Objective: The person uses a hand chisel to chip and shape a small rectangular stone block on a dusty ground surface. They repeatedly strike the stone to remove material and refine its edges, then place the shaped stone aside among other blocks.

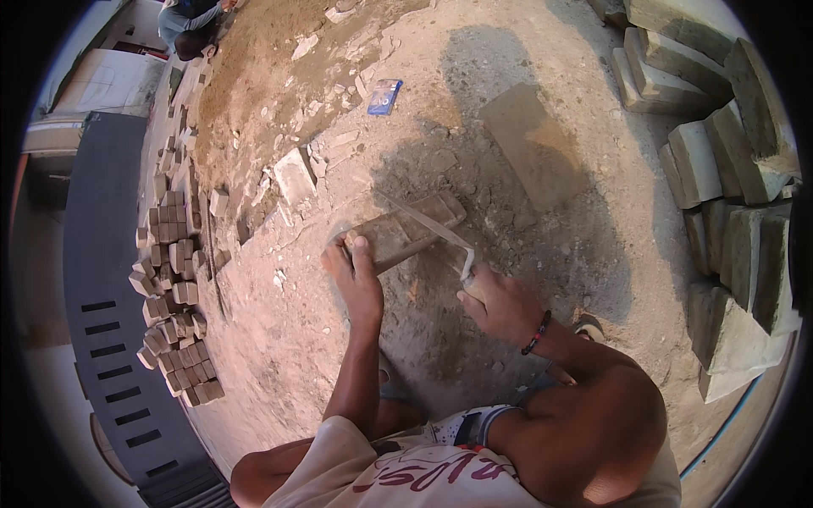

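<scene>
My left hand (356, 275) grips the near left end of a long, dusty, grey-brown rectangular block (385, 242), its thumb on top. The block lies tilted over the sandy ground; whether it touches the ground I cannot tell. In my right hand (506, 310) is a trowel (439, 230), the fist closed around its handle. The trowel's narrow metal blade points up and left across the upper face of the block. A dark beaded bracelet circles my right wrist.
Small paving bricks (175, 296) are heaped at the left beside a dark slotted metal panel (110, 254). Large concrete blocks (749, 241) stack up at the right. Ahead lie a broken pale slab (296, 175), a blue packet (385, 96) and a flat rectangular sheet (529, 140). Another person (188, 24) crouches far left.
</scene>
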A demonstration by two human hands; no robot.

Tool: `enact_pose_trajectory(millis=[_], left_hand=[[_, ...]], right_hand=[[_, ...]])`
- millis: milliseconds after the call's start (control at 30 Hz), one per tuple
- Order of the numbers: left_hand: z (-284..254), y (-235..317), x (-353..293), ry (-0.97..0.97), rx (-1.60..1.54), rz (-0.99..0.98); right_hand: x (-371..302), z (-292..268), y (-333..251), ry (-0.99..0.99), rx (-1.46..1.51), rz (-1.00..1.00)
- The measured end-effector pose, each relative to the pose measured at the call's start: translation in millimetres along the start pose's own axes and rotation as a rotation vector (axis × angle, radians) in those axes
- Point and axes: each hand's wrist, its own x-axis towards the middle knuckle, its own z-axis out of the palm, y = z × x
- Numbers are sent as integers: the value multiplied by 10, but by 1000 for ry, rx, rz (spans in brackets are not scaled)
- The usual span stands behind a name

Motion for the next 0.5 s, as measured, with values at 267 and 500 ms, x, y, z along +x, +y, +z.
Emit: enact_pose_trajectory(millis=[267, 500], left_hand=[[-159, -8, 242, -330, -178, -131], [-810, -730, 549, -725, -376, -364]], right_hand=[[382, -341, 692, 28, -70, 251], [87, -310, 627, 77, 552, 313]])
